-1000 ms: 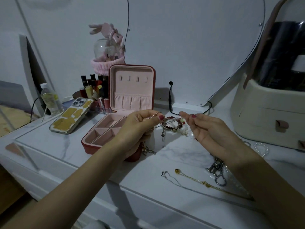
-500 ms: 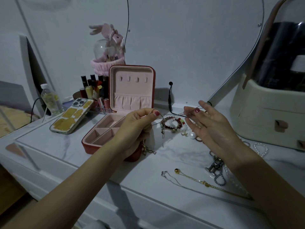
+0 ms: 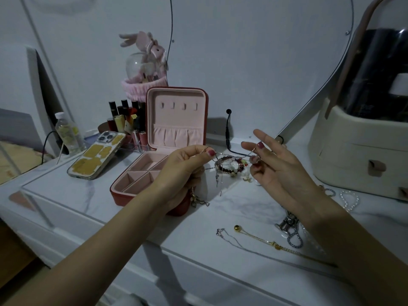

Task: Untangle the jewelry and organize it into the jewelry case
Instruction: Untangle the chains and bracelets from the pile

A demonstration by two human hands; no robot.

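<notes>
An open red jewelry case [image 3: 141,171] with pink compartments and an upright lid stands on the white tabletop. Just right of it, my left hand [image 3: 187,166] pinches one end of a thin chain. My right hand [image 3: 273,166] pinches the other end between thumb and a finger, its remaining fingers spread. A tangled bundle of beaded bracelets [image 3: 230,165] hangs on the chain between both hands, above the table. A small charm piece [image 3: 197,200] dangles below my left hand. On the table lie a gold chain [image 3: 265,240], a thin silver chain [image 3: 229,236] and a chunky silver chain [image 3: 290,230].
A phone [image 3: 97,159] leans left of the case, with lipsticks [image 3: 127,120] and a small bottle [image 3: 67,132] behind. A cream cosmetic box [image 3: 357,151] stands at the right, pearl pieces [image 3: 350,199] before it. A black cable [image 3: 228,133] hangs at the mirror's base.
My right hand rose slightly and its fingers spread open while still pinching the chain. The chain is pulled straighter, and the bracelet bundle hangs between the hands. My left hand has barely moved.
</notes>
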